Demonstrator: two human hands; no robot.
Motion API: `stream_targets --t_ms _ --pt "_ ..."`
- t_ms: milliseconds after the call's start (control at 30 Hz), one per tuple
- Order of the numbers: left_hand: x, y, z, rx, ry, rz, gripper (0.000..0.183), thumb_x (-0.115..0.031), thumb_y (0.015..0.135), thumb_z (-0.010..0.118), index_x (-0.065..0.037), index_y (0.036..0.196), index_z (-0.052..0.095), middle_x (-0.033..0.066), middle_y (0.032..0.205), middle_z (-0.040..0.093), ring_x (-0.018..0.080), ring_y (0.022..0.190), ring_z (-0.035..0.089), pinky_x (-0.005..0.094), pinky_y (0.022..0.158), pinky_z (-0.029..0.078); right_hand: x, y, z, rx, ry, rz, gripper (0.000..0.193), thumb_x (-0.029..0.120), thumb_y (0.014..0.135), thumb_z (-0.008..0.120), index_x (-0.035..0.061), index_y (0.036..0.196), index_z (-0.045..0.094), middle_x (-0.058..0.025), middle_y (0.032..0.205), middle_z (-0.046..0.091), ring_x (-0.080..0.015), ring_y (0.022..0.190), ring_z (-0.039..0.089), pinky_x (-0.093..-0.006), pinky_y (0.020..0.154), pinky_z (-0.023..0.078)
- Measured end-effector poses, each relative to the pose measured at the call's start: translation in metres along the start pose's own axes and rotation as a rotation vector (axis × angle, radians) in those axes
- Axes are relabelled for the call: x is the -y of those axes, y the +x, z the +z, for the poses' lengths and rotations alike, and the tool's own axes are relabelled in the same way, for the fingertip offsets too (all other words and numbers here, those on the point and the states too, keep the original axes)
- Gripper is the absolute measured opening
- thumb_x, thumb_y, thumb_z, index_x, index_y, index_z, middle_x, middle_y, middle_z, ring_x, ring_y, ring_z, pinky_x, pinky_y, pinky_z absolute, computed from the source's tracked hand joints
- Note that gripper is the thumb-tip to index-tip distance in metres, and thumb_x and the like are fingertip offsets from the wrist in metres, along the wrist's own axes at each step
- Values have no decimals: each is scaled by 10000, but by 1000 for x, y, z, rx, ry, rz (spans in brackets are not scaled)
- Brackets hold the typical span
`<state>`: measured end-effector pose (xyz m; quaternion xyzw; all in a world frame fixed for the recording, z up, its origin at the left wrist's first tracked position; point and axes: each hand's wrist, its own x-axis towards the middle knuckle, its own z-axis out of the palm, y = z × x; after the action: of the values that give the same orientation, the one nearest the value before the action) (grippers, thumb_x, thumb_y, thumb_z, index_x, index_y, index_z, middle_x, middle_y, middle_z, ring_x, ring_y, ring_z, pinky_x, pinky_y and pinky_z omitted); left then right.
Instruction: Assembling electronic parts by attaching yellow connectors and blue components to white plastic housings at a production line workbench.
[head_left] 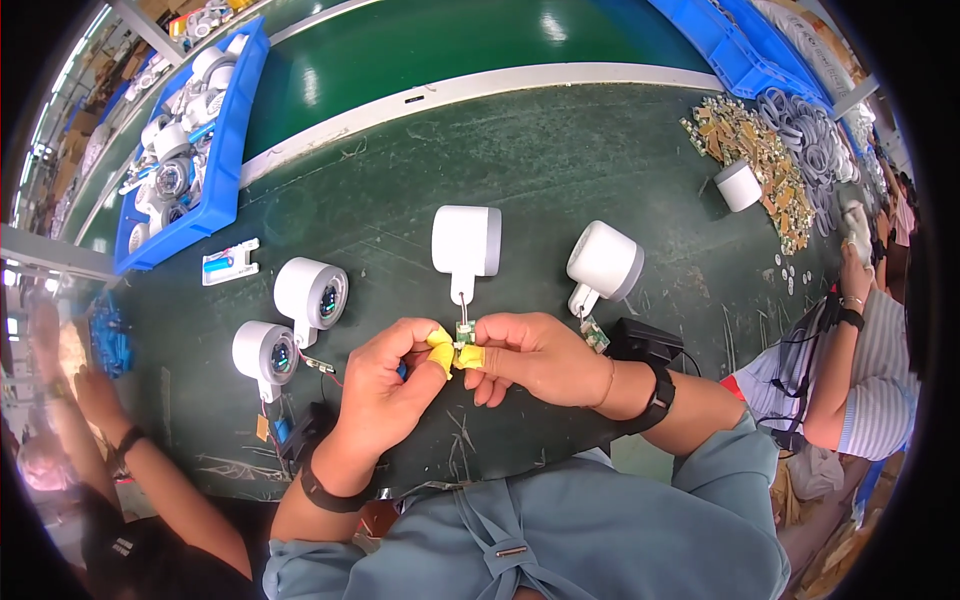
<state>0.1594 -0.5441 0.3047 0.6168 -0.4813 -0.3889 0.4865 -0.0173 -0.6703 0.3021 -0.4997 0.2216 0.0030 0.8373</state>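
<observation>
In front of me stands a white round lamp-like housing [462, 242] with a grey rim and a short stem. A wire runs from its stem to a small green circuit board [465, 331]. My right hand [540, 358] pinches this board between thumb and fingers. My left hand [393, 382] is closed in a pinch at the board's lower end, its fingertips touching those of the right. What the left fingertips grip is too small to tell; a bit of blue shows behind them. Yellow finger covers sit on the thumbs and on a left fingertip.
Similar white housings stand left [310, 295] and right [606, 262]. A blue bin [225, 190] of housings lies far left. Circuit boards are heaped [750, 165] at the far right beside grey cable rings [800, 130]. A battery holder [230, 262] lies left. Co-workers' arms show at both sides.
</observation>
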Motion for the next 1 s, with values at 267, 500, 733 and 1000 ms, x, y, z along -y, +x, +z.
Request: stream_targets --t_ms 267,500,733,1000 --pt "-4 4 -2 78 69 -49 201 56 821 542 7 1005 607 8 789 600 61 637 564 208 564 457 -2 -2 9 -118 -225 -47 121 52 1000 499 -14 977 597 -79 872 676 -116 744 681 -244 654 566" --pt "-2 5 2 49 101 -20 222 75 770 607 8 982 607 50 758 587 115 632 548 251 584 461 -4 -2 14 -193 -290 -132 122 34 980 504 -24 922 594 -87 825 686 -132 708 703 -249 605 569" --pt "-1 3 4 71 171 25 246 78 764 614 -3 996 608 50 758 589 121 631 543 253 589 453 -8 -3 12 -200 -429 -215 129 34 967 505 -27 871 567 -90 775 686 -146 677 712 -261 569 563" --pt "1 1 5 57 224 48 237 76 762 615 4 988 607 61 780 605 127 644 560 253 604 465 -13 -2 13 -227 -567 -332 128 -10 933 481 -30 823 542 -116 749 673 -186 659 719 -292 534 553"
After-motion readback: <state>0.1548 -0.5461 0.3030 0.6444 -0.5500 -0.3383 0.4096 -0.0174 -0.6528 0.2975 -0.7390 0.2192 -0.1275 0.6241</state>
